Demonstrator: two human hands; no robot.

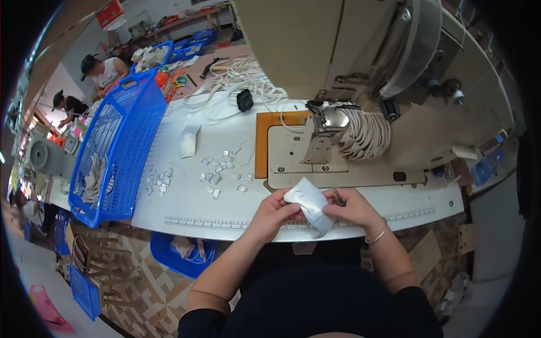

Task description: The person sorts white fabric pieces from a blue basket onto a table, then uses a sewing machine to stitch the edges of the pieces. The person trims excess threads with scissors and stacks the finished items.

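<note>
My left hand (271,215) is closed, its thumb and fingers pinching the left edge of a shiny white pouch-like piece (311,204). My right hand (354,208) grips the same piece from the other side. A small pointed metal tool, seemingly thread snips (338,196), sticks up from the right fingers; its lower part is hidden. Both hands are over the front edge of the white table, just before the sewing machine bed (293,149). Left of them lie loose small whitish folded pieces (214,178), and behind those a similar shiny white piece (190,141).
The machine head (329,121) stands behind my right hand, with a bundle of white straps (366,134) beside it. A tall blue basket (121,152) borders the table's left end. White cords (242,79) pile at the back. A blue bin (183,253) sits below. Other people work far left.
</note>
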